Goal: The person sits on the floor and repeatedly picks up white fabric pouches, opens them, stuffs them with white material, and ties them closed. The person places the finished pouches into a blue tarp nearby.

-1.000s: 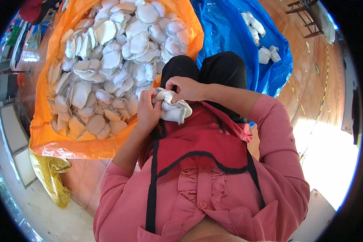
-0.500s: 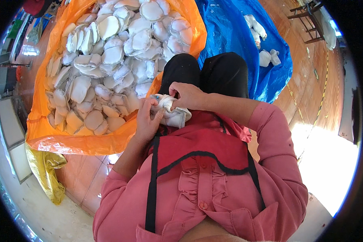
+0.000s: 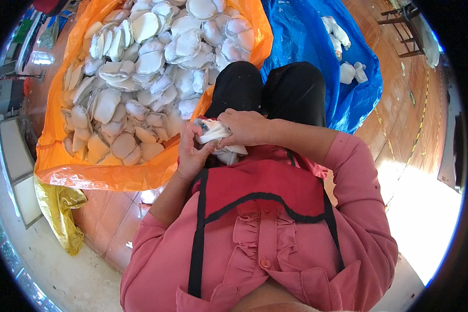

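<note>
Over my lap, a crumpled piece of white cloth (image 3: 213,132) is gripped between both hands. My left hand (image 3: 191,151) pinches its left side, fingers and thumb closed. From the right, my right hand (image 3: 243,127) holds the cloth's other side with bent fingers. A small bluish spot shows near the cloth's upper left, and a loose part hangs below the fingers. Just beyond my left hand, a large orange plastic sheet (image 3: 96,179) holds a heap of flat, rounded white pads (image 3: 151,62), many in stacks.
A blue plastic sheet (image 3: 296,31) lies beyond my knees on the right, with several white bundles (image 3: 347,73) on it. A yellow bag (image 3: 62,213) rests on the tiled floor at left. A dark wooden stool (image 3: 408,31) stands at the far right.
My right hand has turned and shifted slightly, now closer to the left hand. The white cloth is bunched differently, with a smoother fold showing between the hands.
</note>
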Demonstrator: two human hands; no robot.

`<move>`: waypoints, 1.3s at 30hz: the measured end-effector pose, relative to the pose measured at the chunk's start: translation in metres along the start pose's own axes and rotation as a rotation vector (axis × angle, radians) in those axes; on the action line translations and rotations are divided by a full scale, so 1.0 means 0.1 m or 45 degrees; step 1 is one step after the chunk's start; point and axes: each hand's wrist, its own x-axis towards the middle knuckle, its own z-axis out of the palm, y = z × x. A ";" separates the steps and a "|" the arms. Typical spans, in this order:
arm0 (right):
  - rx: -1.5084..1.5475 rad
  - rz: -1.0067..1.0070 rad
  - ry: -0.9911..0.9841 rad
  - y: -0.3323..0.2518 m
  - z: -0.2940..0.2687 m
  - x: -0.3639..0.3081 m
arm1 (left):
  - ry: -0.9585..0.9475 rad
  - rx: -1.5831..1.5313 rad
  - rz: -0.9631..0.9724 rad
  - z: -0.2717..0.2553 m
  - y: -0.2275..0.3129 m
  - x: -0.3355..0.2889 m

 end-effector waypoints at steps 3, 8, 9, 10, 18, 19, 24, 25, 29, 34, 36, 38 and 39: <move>0.023 -0.014 -0.114 -0.01 -0.05 0.02 | -0.009 -0.104 0.029 0.01 -0.01 -0.01; 0.033 0.000 -0.142 0.02 -0.01 0.06 | -0.023 -0.121 0.006 -0.01 0.02 -0.01; 0.059 -0.028 -0.145 0.05 0.00 0.08 | -0.020 -0.096 0.014 -0.01 0.02 -0.02; 0.055 -0.056 -0.140 0.07 0.03 0.09 | -0.017 -0.071 0.022 -0.02 0.01 -0.03; 0.088 -0.153 -0.044 0.08 0.12 0.09 | 0.000 0.681 0.165 -0.15 0.24 -0.08; 0.067 -0.165 -0.032 0.07 0.13 0.09 | -0.007 0.726 0.182 -0.17 0.26 -0.07; 0.046 -0.249 0.148 0.05 0.22 0.06 | -0.055 0.793 0.201 -0.17 0.38 -0.01; 0.054 -0.229 0.135 0.04 0.23 0.03 | -0.068 0.825 0.226 -0.17 0.41 0.01; 0.129 -0.235 0.028 0.02 0.15 -0.01 | -0.130 0.840 0.120 -0.14 0.60 0.06; 0.463 -0.360 -0.251 0.18 0.05 0.05 | -0.214 0.672 -0.046 -0.24 0.59 0.10; 0.549 -0.366 -0.325 0.16 -0.01 0.05 | -0.264 0.666 -0.027 -0.26 0.60 0.12; 0.520 -0.352 -0.313 0.16 0.05 0.09 | -0.308 0.737 -0.010 -0.26 0.64 0.13; 0.505 -0.346 -0.305 0.14 0.07 0.10 | -0.327 0.811 -0.001 -0.25 0.67 0.14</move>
